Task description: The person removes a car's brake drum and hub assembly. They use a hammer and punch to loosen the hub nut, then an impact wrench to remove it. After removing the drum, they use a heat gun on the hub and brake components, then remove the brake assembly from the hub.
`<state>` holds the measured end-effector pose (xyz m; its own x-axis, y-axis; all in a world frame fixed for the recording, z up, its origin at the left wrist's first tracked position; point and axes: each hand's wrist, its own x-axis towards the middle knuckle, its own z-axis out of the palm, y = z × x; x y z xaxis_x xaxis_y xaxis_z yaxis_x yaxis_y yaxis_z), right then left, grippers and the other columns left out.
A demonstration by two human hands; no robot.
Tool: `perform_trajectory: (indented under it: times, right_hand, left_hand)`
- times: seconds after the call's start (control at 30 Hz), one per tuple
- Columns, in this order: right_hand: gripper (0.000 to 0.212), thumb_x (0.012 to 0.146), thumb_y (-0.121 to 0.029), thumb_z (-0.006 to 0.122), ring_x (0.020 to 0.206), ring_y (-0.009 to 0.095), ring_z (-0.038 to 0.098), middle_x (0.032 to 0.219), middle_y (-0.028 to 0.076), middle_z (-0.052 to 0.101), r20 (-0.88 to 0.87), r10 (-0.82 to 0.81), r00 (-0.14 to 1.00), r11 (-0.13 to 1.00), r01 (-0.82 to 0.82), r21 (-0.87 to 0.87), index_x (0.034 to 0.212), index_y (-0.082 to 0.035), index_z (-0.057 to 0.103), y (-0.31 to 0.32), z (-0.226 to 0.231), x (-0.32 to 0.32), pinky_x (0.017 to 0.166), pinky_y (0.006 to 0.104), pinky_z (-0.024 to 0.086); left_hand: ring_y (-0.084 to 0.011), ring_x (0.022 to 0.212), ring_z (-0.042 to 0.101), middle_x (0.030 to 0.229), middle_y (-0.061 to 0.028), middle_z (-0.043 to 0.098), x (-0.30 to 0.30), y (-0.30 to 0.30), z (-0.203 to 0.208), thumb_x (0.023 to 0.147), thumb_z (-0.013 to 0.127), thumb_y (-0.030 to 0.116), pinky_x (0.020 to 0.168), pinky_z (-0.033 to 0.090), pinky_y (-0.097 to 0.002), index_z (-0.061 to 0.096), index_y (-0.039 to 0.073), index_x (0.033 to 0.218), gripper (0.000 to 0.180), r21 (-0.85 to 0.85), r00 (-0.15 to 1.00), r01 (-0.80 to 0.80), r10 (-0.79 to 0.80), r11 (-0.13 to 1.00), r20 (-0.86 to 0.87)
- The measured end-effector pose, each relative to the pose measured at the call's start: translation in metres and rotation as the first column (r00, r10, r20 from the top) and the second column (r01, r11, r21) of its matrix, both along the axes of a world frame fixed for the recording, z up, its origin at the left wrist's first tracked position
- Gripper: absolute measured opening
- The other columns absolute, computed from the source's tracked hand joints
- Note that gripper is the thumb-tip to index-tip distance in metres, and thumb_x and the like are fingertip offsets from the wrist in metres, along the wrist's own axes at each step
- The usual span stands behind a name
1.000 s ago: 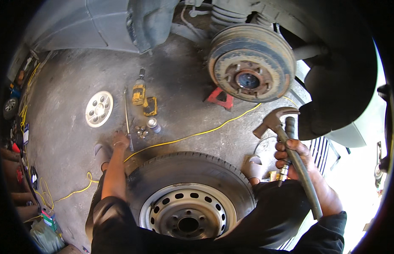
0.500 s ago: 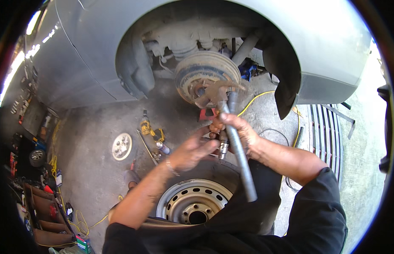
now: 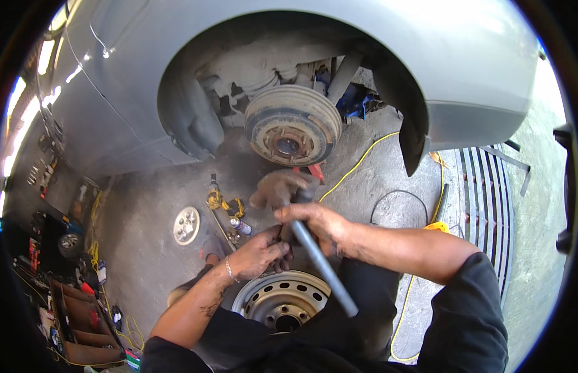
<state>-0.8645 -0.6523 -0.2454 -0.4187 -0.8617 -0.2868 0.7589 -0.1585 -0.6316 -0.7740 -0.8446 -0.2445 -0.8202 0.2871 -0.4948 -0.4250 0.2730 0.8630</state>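
Note:
My right hand (image 3: pixel 320 225) is wrapped round a hammer with a grey metal handle (image 3: pixel 326 268). The hammer's rusty head (image 3: pixel 279 188) is blurred and points toward the car. A second dark tool, partly hidden, lies alongside the hammer in the same grip. Close beside it, my left hand (image 3: pixel 261 253) has its fingers curled together below the hammer; what they hold, if anything, is hidden. Beyond both hands, a rusty brake drum (image 3: pixel 292 127) sits bare in the wheel arch. Near my legs lies a wheel with a pale steel rim (image 3: pixel 255 304).
On the floor to the left are a white hubcap (image 3: pixel 186 225), a yellow-and-black power drill (image 3: pixel 224 203) and a spray can (image 3: pixel 241 226). A brown compartmented tool tray (image 3: pixel 84 339) stands at lower left. Yellow cable (image 3: pixel 363 160) and a floor grate (image 3: pixel 486 205) are on the right.
The hammer has come down and left, away from the drum. My left hand has moved lower, its fingers now curled. The shiny socket seen between the hands is no longer visible.

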Motion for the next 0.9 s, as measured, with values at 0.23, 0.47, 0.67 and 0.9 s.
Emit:
perform_trajectory:
  times: [0.23,0.47,0.67,0.9]
  right_hand:
    - [0.069,0.083,-0.029,0.079,0.1,0.021,0.059,0.112,0.011,0.06,-0.085,0.138,0.987,0.947,-0.107,0.303,0.142,-0.009,0.049,-0.026,-0.029,-0.021,0.078,0.0351,0.052]
    - [0.072,0.082,-0.029,0.082,0.112,0.027,0.057,0.116,0.01,0.057,-0.36,-0.112,0.926,0.948,0.209,0.241,0.14,-0.004,0.047,-0.036,-0.042,-0.048,0.093,0.0455,0.049]
    - [0.04,0.093,-0.046,0.068,0.092,0.027,0.064,0.084,0.0,0.052,-0.382,-0.506,0.773,0.802,0.584,0.121,0.119,-0.02,0.053,-0.014,-0.006,-0.029,0.084,0.05,0.053]
    - [0.042,0.098,-0.052,0.059,0.054,0.003,0.037,0.075,-0.005,0.045,0.049,-0.463,0.885,0.852,0.429,0.3,0.132,-0.028,0.05,0.029,0.036,-0.041,0.049,0.0196,0.029]
  left_hand:
    - [-0.0227,0.111,0.064,0.13,-0.0101,0.062,-0.034,-0.026,-0.085,0.099,0.065,0.028,0.095,0.053,-0.0385,0.046,0.008,0.142,0.051,0.352,0.952,0.164,-0.242,0.922,0.189]
    - [-0.0309,0.114,0.063,0.124,-0.0211,0.065,-0.087,-0.058,-0.105,0.087,0.075,0.031,0.099,0.047,-0.0418,0.056,0.0,0.131,0.057,-0.464,0.849,0.445,-0.526,0.766,-0.054]
    - [-0.0274,0.094,0.068,0.097,-0.0118,0.069,-0.045,-0.047,-0.143,0.087,0.076,0.023,0.086,0.055,-0.0406,0.059,0.005,0.126,0.046,-0.222,0.923,0.371,-0.384,0.902,-0.019]
    - [-0.0166,0.085,0.067,0.099,-0.0039,0.066,-0.035,-0.071,-0.128,0.098,0.066,0.022,0.076,0.058,-0.0322,0.053,0.012,0.123,0.03,0.488,0.951,-0.247,0.112,0.837,0.29]
